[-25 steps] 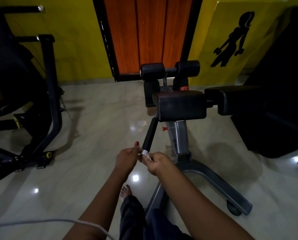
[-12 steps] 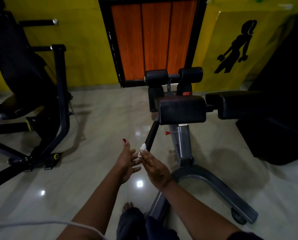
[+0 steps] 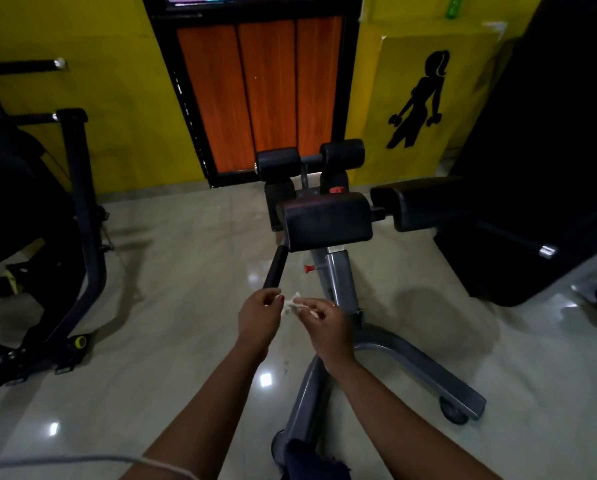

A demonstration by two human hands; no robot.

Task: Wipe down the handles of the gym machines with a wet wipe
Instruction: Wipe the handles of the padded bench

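2 hands meet just below the black handle (image 3: 275,268). The right hand (image 3: 325,323) pinches the crumpled wet wipe (image 3: 292,303) in curled fingers, and the left hand (image 3: 259,317) nips its other edge, off the grip.

The light is dim and the dark gear loses detail: the machine (image 3: 550,150) right of the black pad (image 3: 326,221) is almost solid black. The glossy floor (image 3: 186,306) shows small hard white reflections of overhead lamps below and left of the pad, and a broad soft shadow to its lower right. The wet wipe (image 3: 294,304) below the pad is a slightly blurred, washed-out white. Above the pad, the door frame (image 3: 186,109) leans and bows with wide-angle distortion.
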